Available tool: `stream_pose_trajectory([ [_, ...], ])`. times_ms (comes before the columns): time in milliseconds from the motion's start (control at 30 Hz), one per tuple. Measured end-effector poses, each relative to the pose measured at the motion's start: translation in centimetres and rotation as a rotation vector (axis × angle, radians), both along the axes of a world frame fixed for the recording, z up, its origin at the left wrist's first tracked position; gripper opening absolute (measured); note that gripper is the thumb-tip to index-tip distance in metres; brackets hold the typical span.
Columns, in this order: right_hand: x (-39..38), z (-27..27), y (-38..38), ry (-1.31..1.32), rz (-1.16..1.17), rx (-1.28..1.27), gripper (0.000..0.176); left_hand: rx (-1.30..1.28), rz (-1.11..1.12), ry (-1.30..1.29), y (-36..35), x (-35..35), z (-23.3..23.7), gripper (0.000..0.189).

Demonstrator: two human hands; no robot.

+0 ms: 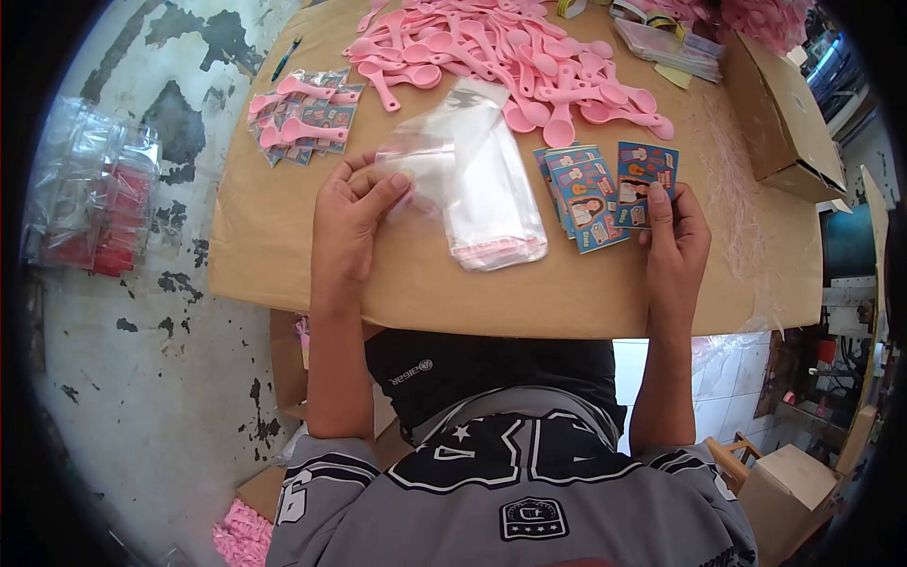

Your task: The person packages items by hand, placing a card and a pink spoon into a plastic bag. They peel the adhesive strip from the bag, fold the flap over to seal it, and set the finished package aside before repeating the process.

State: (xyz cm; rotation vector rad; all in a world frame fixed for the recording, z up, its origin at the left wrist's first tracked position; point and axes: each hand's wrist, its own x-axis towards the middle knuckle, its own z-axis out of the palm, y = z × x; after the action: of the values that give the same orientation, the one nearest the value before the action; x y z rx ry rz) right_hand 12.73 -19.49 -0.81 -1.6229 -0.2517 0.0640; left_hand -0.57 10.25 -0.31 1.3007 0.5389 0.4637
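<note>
My left hand (364, 206) pinches a clear plastic bag (423, 161) between thumb and fingers, left of a stack of clear plastic bags (498, 189) lying on the table. In my right hand (675, 222) is a blue printed card (646, 180), gripped at its lower right edge with the thumb on top. Just left of it lies a stack of similar cards (581, 203). At the upper left, pink spoons (307, 129) rest with several bags and cards in a small pile. A large heap of loose pink spoons (491, 52) covers the far side.
A brown-covered table (406, 307) carries everything. An open cardboard box (784, 118) stands at the right edge, near packed bags (669, 47) and tape. A pen (286, 59) lies at the far left. Plastic packs (90, 189) are at the far left, beyond the table.
</note>
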Motion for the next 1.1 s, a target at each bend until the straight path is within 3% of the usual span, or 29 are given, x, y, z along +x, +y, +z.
stream_pose_trajectory([
  [133,0.0,-0.2,0.0,-0.016,0.015,0.027,0.024,0.040,-0.080,0.114,0.7,-1.2,-0.1,0.022],
  [233,-0.1,-0.1,-0.1,-0.014,0.019,0.043,0.024,0.136,-0.011,0.134,0.4,-1.1,0.4,0.024],
  [333,-0.1,-0.2,-0.2,-0.003,0.026,0.066,0.023,0.796,0.164,0.440,-0.1,-0.9,1.1,0.025],
  [433,0.0,-0.3,-0.3,-0.011,0.038,0.081,0.023,1.176,0.274,0.461,0.9,-1.4,0.5,0.020],
  [533,-0.1,-0.2,-0.3,-0.010,0.015,0.085,0.023,1.107,0.350,0.284,0.9,-1.7,0.5,0.021],
  [633,-0.1,-0.2,-0.6,0.012,0.036,0.093,0.021,0.481,0.255,-0.077,1.6,-2.0,-0.3,0.022],
  [733,-0.3,-0.4,-0.5,-0.040,0.058,0.100,0.020,0.035,0.176,-0.190,0.5,-2.3,-0.1,0.026],
  [833,-1.7,0.8,0.4,-0.094,0.127,0.131,0.020,-0.210,0.023,-0.276,-1.9,-2.0,0.9,0.034],
  [1033,-4.9,2.3,1.4,0.117,0.398,0.076,0.021,-0.312,0.050,-0.310,-6.5,0.0,0.9,0.034],
  [1100,-5.1,2.2,2.0,0.175,0.380,0.127,0.020,-0.329,0.024,-0.318,-7.8,0.7,0.9,0.034],
])
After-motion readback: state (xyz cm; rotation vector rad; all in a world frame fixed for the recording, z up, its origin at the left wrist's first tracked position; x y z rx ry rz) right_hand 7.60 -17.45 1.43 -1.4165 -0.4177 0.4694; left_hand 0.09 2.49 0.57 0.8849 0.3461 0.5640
